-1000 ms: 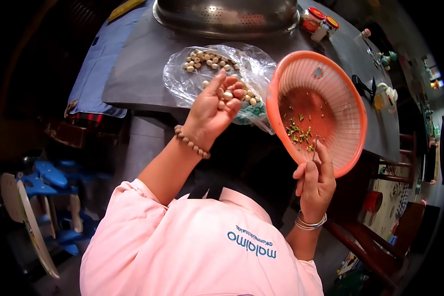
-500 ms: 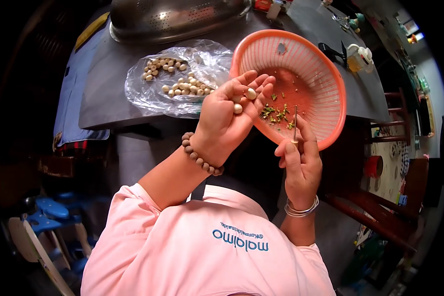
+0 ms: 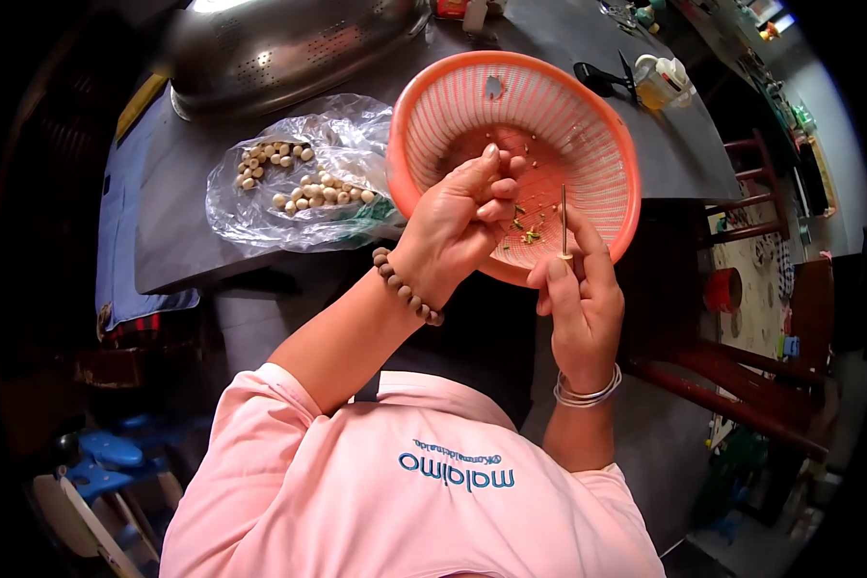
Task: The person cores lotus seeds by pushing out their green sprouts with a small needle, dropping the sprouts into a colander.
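My left hand [image 3: 460, 214], with fingers curled, is above the orange plastic basket [image 3: 414, 96]. A pale lotus seed [image 3: 491, 151] shows at the tip of its thumb; whatever lies in the palm is hidden. In my right hand [image 3: 584, 306] a thin metal pick [image 3: 564, 217] points upward, its pale handle end between thumb and fingers. Green bits of lotus-seed germ [image 3: 528, 234] and a few small pale crumbs lie on the basket's bottom. Left of the basket, an open clear plastic bag [image 3: 250, 217] holds many pale lotus seeds [image 3: 323, 193].
A large perforated metal colander [image 3: 299, 48] lies at the back left of the grey table [image 3: 173, 231]. At the back right are a black-handled item [image 3: 602, 79] and a jug with amber liquid [image 3: 660, 89]. A dark wooden chair [image 3: 742, 380] stands on the right.
My left hand has turned and curled its fingers, hiding the seed in its palm and bringing one to the thumb tip. The right hand keeps the pick upright. The view has shifted somewhat.
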Demonstrator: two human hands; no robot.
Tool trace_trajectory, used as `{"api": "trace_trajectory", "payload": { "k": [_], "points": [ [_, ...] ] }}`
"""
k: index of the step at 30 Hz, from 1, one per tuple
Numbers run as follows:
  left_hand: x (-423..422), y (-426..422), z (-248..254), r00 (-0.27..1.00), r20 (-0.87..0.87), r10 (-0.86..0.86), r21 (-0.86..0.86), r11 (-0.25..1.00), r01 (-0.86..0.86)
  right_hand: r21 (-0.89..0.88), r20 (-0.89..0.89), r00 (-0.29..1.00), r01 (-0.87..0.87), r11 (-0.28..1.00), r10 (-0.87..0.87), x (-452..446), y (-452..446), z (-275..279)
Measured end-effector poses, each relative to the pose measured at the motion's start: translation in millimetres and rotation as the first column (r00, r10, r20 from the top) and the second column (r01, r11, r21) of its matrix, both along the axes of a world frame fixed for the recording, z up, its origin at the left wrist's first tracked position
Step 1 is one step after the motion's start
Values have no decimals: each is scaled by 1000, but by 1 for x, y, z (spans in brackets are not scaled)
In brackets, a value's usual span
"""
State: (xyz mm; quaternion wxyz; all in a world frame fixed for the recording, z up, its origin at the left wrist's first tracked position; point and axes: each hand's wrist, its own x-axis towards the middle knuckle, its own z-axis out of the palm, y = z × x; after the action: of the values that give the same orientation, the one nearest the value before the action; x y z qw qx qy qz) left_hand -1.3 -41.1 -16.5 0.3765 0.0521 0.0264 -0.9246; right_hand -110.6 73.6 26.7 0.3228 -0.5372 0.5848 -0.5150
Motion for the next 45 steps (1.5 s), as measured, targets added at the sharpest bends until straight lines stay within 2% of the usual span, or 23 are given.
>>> {"api": "trace_trajectory", "payload": {
  "k": [2,5,6,7,8,10,14,16,20,24,27,29,31,37,41,45],
  "points": [
    [-1,-3,-4,1000,29,3,-1,1000,-3,-61,4,999,32,998,-32,-2,-3,-3],
    [-3,-5,-3,1000,4,-28,-83,996,28,-9,-53,998,32,999,-32,-7,-6,-2],
    [-6,-2,8,986,161,32,-57,998,-23,-9,-53,998,32,999,-33,-9,-8,-4],
    [-8,-1,14,945,315,86,-39,996,-77,-38,-125,992,29,999,-34,-11,-11,-7],
    [-7,-2,13,946,313,83,-39,996,-75,-66,-197,980,25,998,-37,-13,-12,-9],
    [-4,-3,9,976,193,97,-77,994,-83,-61,-193,979,50,997,-61,-12,-13,-7],
    [-2,-4,8,985,143,92,-105,991,-78,-45,-218,973,63,997,-71,-11,-13,-7],
    [-1,-5,0,997,56,48,-160,986,-39,-38,-219,973,67,997,-74,-9,-13,-5],
    [-2,-4,-4,991,104,82,-186,981,-62,-41,-169,983,65,997,-71,-7,-13,-6],
    [-2,-2,-1,992,114,61,-256,966,-30,-56,-204,977,48,997,-58,-7,-13,-6],
    [-4,1,-1,985,150,79,-280,959,-34,-32,-169,985,24,999,-29,-2,-13,-1],
    [-5,3,-1,984,155,89,-302,952,-39,33,-83,996,23,999,-20,1,-12,3],
    [-5,5,2,969,221,110,-326,945,-32,36,-79,997,3,999,0,0,-13,2],
    [-7,7,1,957,268,111,-330,944,-17,51,-56,998,-35,998,38,-1,-16,0],
    [-6,11,3,959,264,106,-331,944,-13,79,-13,999,-48,996,49,0,-16,1],
    [-4,12,1,975,222,25,-323,945,50,88,-2,998,-57,994,58,2,-16,2]
  ]
}}
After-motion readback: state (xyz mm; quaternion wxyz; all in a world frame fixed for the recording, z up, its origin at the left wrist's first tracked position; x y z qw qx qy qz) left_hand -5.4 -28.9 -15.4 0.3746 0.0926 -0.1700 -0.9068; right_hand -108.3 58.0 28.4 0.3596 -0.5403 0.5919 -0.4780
